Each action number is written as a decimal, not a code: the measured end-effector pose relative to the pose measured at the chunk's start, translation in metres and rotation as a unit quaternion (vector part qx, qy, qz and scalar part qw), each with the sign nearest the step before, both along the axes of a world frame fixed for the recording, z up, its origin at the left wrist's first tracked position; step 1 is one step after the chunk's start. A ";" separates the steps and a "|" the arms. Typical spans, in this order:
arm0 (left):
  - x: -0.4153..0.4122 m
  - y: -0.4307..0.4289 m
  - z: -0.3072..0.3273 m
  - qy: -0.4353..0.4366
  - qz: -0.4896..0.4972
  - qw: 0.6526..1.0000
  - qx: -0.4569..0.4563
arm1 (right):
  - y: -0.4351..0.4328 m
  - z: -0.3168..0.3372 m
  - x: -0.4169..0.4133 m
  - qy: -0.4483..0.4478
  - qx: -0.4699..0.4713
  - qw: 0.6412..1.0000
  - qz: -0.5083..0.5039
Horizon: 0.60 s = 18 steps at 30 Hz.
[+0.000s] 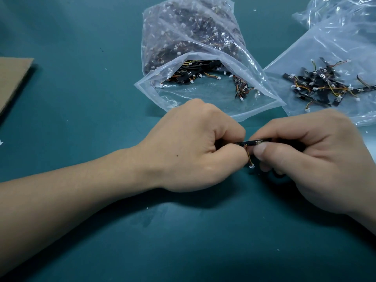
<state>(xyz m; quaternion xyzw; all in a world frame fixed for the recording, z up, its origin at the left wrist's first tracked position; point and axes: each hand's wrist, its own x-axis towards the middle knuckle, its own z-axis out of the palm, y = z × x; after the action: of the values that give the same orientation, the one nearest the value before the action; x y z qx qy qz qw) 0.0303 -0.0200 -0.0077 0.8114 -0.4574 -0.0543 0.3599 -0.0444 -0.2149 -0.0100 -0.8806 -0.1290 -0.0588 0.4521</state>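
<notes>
the thin black strip (250, 142) is held level, lying left to right between both hands. one end is pinched by the left hand (195, 147), the other by the right hand (309, 159). its little wire (249, 157) hangs down in the gap.

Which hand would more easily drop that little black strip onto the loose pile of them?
Probably the right hand: it pinches the black strip too, and the pile lies just beyond it, while the left hand sits farther away.
</notes>
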 end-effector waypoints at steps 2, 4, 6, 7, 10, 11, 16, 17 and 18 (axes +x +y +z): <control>0.001 0.000 0.000 -0.001 -0.002 1.000 -0.004 | 0.000 0.001 0.000 -0.002 0.007 1.000 -0.002; 0.000 0.000 0.000 -0.003 -0.005 1.000 -0.004 | 0.000 0.001 0.001 -0.001 0.005 1.000 -0.004; -0.001 0.000 0.000 -0.007 -0.006 1.000 0.000 | 0.001 0.002 0.001 0.007 0.004 1.000 -0.006; -0.001 0.000 -0.001 -0.011 -0.007 1.000 0.002 | 0.001 0.002 0.001 0.011 0.002 1.000 -0.007; -0.001 -0.001 -0.002 -0.025 -0.006 1.000 0.002 | 0.001 0.001 0.002 0.012 -0.010 1.000 -0.014; -0.001 -0.001 -0.002 -0.028 -0.006 1.000 -0.001 | 0.002 0.001 0.002 0.011 -0.012 1.000 -0.016; -0.002 0.000 -0.002 -0.051 -0.017 0.998 -0.019 | 0.002 0.002 0.001 0.002 -0.022 1.000 -0.008; -0.002 0.000 -0.002 -0.052 -0.018 0.998 -0.021 | 0.002 0.003 0.001 0.004 -0.029 1.000 -0.004; -0.001 0.000 -0.002 -0.054 -0.018 0.998 -0.023 | 0.002 0.004 0.001 0.006 -0.037 0.999 -0.003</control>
<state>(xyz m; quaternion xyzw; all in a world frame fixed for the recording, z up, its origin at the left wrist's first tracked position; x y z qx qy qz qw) 0.0290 -0.0199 -0.0100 0.7964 -0.4916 -0.0066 0.3522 -0.0434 -0.2125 -0.0060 -0.8974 -0.1254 -0.0504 0.4200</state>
